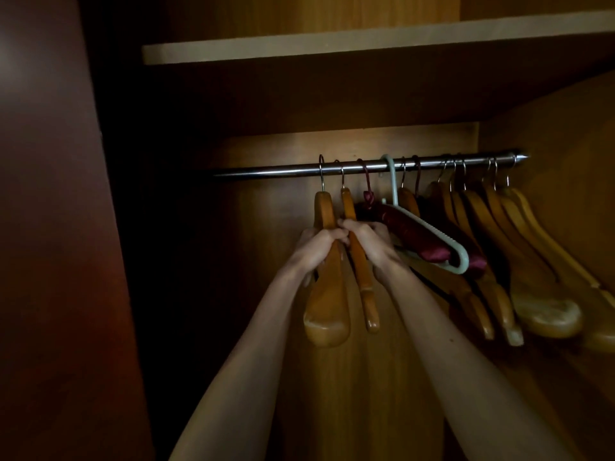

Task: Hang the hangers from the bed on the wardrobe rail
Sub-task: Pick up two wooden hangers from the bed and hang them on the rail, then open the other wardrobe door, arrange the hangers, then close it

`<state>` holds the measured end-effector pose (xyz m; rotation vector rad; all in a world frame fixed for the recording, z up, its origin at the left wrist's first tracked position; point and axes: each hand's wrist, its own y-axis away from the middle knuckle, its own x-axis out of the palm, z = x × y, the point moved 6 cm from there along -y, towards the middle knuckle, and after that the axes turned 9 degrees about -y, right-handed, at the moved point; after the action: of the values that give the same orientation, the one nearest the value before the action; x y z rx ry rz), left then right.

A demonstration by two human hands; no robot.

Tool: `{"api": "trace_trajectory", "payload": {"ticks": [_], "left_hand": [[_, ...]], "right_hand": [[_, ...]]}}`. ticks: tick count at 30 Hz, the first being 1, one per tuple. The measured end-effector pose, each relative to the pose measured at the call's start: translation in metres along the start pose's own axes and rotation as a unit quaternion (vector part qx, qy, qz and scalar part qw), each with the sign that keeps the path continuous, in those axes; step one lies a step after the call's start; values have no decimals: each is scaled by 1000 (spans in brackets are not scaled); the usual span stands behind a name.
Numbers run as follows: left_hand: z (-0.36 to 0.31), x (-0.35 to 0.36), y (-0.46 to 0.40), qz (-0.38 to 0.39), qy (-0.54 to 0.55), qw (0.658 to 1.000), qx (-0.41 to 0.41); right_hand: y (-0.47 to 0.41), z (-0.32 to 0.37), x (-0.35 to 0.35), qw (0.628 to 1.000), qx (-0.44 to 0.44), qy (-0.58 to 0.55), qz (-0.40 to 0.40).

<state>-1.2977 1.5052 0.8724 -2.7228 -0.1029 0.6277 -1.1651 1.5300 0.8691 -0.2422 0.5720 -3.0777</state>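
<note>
Both hands round smooth wooden hangers on steel rail

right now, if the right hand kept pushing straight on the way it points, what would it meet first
Probably the wardrobe back panel below the rail; the right hand grips the slim wooden hanger, and depth is unclear.

Honey-brown wooden hangers, maroon satin hanger, pale-green plastic hanger, silver rail
</note>
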Motion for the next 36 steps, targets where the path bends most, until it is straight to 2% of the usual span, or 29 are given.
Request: {"api": "trace_trajectory", "payload": {"ticks": [5, 13, 21, 24, 27, 32, 34, 36], "left_hand": [[1, 19, -4, 37, 15, 999, 12], [4, 43, -5, 30, 44, 999, 7], [-6, 46, -1, 38, -3, 999, -3], [0, 49, 4, 44, 5, 999, -21], [14, 53, 21, 3, 55, 998, -44], [51, 63, 90, -175, 132, 973, -64], [72, 76, 120, -183, 138, 969, -91], [100, 88, 143, -157, 108, 976, -104]], "right_hand": [[1, -7, -15, 999, -3, -4, -31], [2, -4, -34, 997, 27, 72, 3], [14, 0, -33, 998, 37, -8, 45], [25, -12, -40, 998, 35, -45, 12], [42, -28, -47, 999, -32, -40, -14], [98, -61, -70, 992, -101, -30, -68], [119, -87, -77, 995, -81, -10, -56], [142, -115, -81, 998, -59, 24, -25]]}}
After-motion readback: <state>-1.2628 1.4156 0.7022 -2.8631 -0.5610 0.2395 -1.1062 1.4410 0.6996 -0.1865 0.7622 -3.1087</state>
